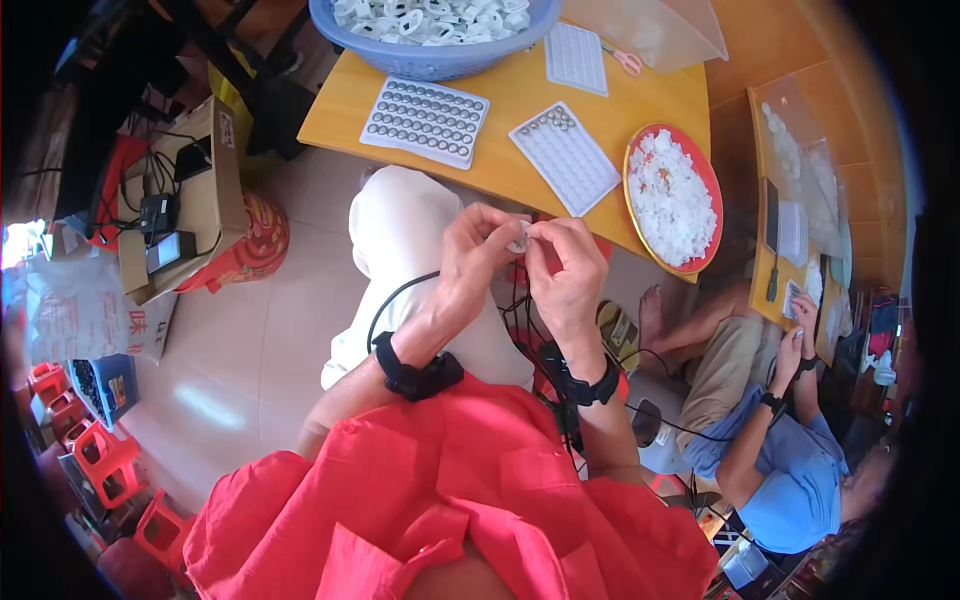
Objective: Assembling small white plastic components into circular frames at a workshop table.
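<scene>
My left hand [478, 252] and my right hand [566, 268] meet above my lap, both pinching one small white round part [520, 238] between the fingertips. Both wrists carry black bands with cables. On the wooden table [520, 165] in front of me lie a white tray of round parts [426, 121] that is nearly full, a second white tray [565, 157] with only a few parts in its far corner, and a red plate [700, 262] heaped with small white pieces.
A blue basket [432, 58] of white parts stands at the table's far edge, with another white tray [576, 58] and pink scissors [627, 62]. At right another person [790, 470] in blue works at a second table. A cardboard box [185, 205] and red stools [100, 460] stand at left.
</scene>
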A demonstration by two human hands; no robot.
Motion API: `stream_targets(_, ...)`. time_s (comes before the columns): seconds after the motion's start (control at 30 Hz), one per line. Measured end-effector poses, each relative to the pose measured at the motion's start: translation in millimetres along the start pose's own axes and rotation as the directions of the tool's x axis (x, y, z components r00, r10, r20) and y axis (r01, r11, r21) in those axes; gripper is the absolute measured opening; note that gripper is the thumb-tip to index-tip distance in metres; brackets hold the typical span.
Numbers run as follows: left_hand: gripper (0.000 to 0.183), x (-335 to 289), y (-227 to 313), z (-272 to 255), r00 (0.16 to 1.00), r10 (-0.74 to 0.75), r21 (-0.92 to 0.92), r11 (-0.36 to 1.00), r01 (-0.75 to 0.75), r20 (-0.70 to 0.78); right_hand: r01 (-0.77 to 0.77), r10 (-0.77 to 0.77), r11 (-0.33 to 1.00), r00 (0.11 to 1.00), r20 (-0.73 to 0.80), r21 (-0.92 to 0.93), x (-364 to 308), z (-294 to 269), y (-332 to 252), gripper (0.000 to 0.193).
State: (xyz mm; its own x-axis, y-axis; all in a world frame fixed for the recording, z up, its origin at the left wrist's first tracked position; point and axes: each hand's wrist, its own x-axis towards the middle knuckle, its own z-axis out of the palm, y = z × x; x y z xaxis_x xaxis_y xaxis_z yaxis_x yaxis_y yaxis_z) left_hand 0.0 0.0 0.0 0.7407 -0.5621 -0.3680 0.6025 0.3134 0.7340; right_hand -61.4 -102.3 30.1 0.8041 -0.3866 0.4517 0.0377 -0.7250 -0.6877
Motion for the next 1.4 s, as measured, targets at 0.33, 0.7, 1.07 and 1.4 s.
stream_targets(0.33, 0.013, 4, 1, -14, 0.968, -0.071, -0.154, 0.982, 0.111, 0.242, 0.034, -0.034, 0.999, 0.999, -0.043, -0.001, -3, 3, 5, 0.015)
stream_targets(0.7, 0.019, 3, 3, -17, 0.934, -0.101, -0.183, 0.968, 0.172, 0.343, 0.137, -0.143, 0.985, 0.989, -0.046, -0.107, -1, 0, 2, 0.017)
stream_targets(1.07, 0.019, 1, 1, -14, 0.933, -0.041, -0.201, 0.972, 0.120, 0.356, 0.115, -0.120, 0.988, 0.992, -0.047, -0.105, -7, -5, 2, 0.017)
stream_targets(1.4, 0.016, 0, -2, -17, 0.929, -0.007, -0.094, 0.995, 0.045, 0.370, 0.254, -0.267, 0.909, 0.964, 0.006, -0.330, -19, 1, 3, 0.023)
